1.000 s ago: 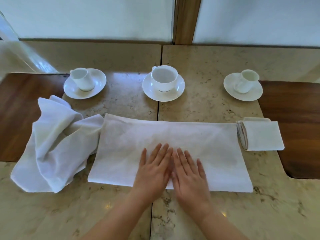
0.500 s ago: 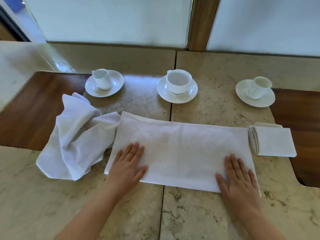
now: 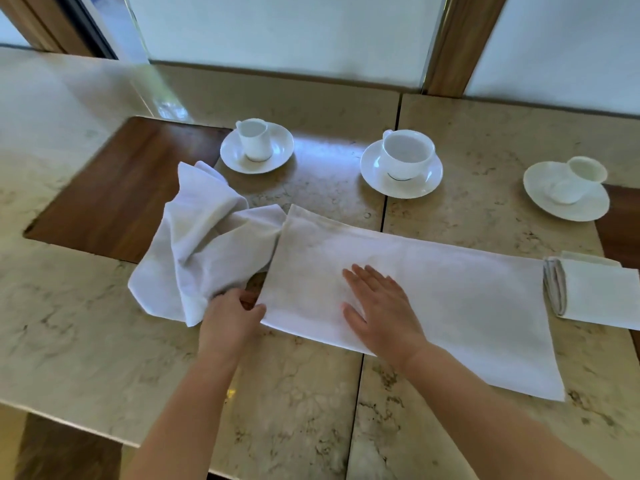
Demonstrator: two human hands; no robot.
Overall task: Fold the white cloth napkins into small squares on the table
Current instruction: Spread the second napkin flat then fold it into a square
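Two bare hands work on a long white napkin lying flat as a wide rectangle across the middle of a marble table. Half a second ago the hands were spread apart, one pressing flat on each end of the cloth; now both have moved to its left part. The left hand curls its fingers around the near left corner, thumb on top, pinching the edge, though the cloth has not yet lifted. The right hand lies open and flat, palm down, left of the napkin's middle, holding nothing and only pinning the fabric. This suggests the smoothing is finished and the next fold, probably left end over toward the right, is about to begin. A crumpled pile of unfolded napkins sits just beside the left edge, touching it. A stack of finished folded squares rests at the right end. Three white cups on saucers stand behind: a left cup, a middle cup and a tipped right cup.
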